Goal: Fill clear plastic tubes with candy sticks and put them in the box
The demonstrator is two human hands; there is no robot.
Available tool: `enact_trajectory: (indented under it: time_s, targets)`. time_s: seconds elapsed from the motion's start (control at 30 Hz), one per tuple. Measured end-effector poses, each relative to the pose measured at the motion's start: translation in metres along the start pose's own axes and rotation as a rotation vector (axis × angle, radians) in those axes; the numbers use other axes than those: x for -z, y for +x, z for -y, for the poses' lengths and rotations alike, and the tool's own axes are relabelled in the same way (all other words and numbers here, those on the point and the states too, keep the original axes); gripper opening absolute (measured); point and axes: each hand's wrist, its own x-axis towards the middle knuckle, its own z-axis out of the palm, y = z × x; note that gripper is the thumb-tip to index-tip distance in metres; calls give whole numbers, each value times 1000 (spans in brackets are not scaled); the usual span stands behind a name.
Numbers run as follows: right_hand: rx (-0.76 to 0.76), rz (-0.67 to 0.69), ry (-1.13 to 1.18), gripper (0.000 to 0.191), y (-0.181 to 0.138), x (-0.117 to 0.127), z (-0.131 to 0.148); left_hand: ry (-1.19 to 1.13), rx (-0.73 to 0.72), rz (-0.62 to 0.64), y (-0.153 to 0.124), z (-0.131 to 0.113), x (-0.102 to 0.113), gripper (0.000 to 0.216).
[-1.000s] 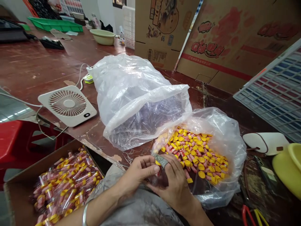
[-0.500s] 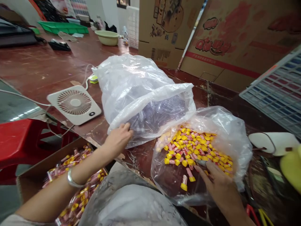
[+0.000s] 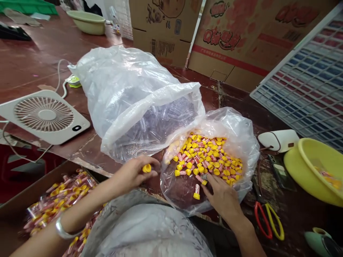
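Observation:
Near the mouth of a large translucent bag, my left hand is closed on a small piece with a yellow cap; the rest of that piece is hidden. Many clear, empty-looking plastic tubes fill the large bag. My right hand reaches over a smaller clear bag, thumb and fingers apart, fingertips at the edge of a pile of pink-patterned pieces with yellow caps. One such capped piece stands apart in front of the pile, and another lies by the fingertips.
A cardboard box of filled, yellow-capped tubes stands below at left. A white fan lies on the table. Scissors, a phone, a white device and a yellow basin are at right. Cartons stand behind.
My left hand has drawn back from the large bag's mouth and now shows a yellow-capped piece in its fingers. My right hand stays at the pile. The view has shifted right.

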Motion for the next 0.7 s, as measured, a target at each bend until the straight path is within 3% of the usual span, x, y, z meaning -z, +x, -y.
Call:
enact_trajectory:
  time_s: [0.13, 0.27, 0.43, 0.5, 0.57, 0.7]
  targets:
    - [-46, -184, 357, 18, 10, 18, 11, -227, 53, 54, -4, -23, -36, 24]
    - [-17, -180, 612, 22, 24, 36, 39, -369, 34, 93, -2, -36, -52, 23]
    - [253, -120, 598, 14, 40, 41, 70, -605, 54, 90, -2, -42, -57, 27]
    - [340, -131, 519, 32, 42, 37, 78, -764, 86, 64, -3, -41, -59, 32]
    - [360, -188, 418, 51, 41, 29, 86, -927, 116, 31, -3, -39, -64, 37]
    - [303, -360, 338, 45, 42, 14, 99, -1168, 165, 51, -2, -43, -71, 44]
